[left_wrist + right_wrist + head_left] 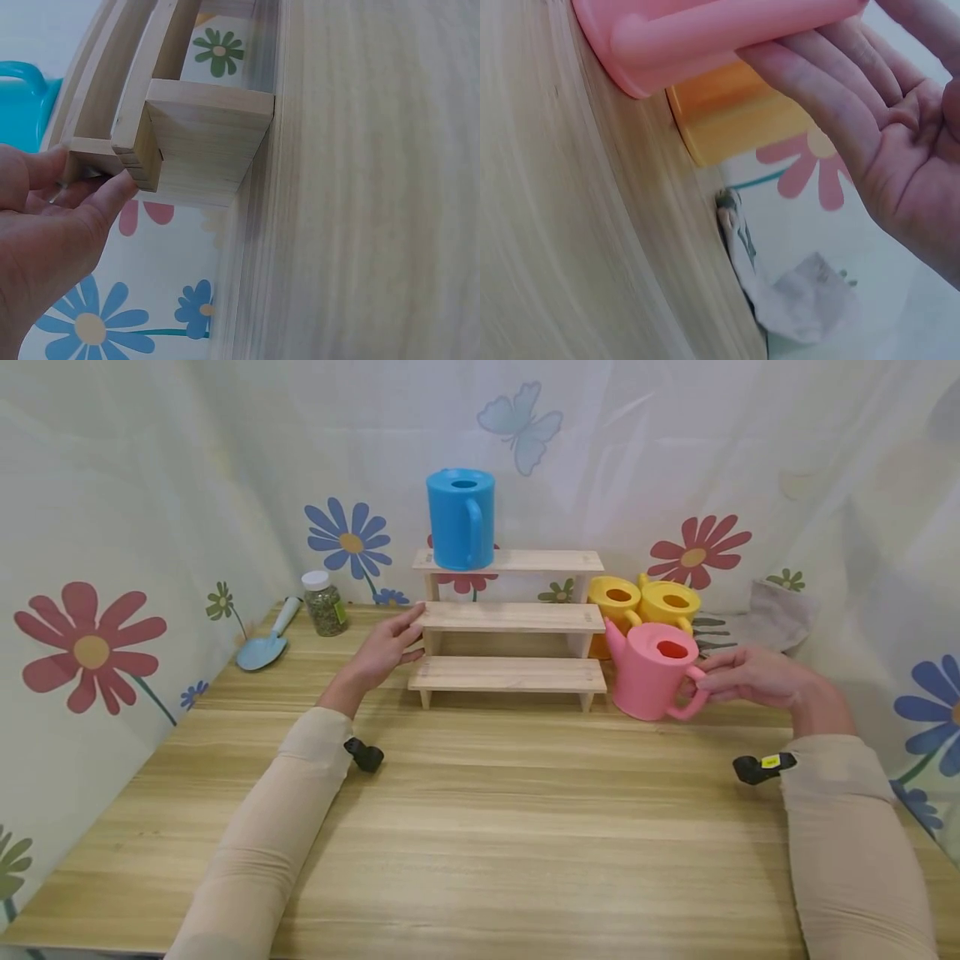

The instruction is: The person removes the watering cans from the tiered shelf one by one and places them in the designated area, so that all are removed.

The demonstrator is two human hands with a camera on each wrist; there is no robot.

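Note:
A three-step wooden stand (510,675) stands on the table. My left hand (385,647) grips the left end of its middle step, with thumb and fingers around the wood in the left wrist view (60,199). On the top step sits a blue watering can (461,522), handle facing me. A pink watering can (651,672) stands on the table to the right of the stand, spout toward it. My right hand (757,678) touches the pink can's handle (735,34) with nearly straight fingers; their tips are hidden behind the handle in the right wrist view.
Behind the pink can are two yellow watering cans (670,600), partly hidden. A pale glove (776,614) lies at the back right. At the back left are a white-lidded jar (326,610) and a light-blue trowel (262,651). A flowered curtain (600,460) backs the table.

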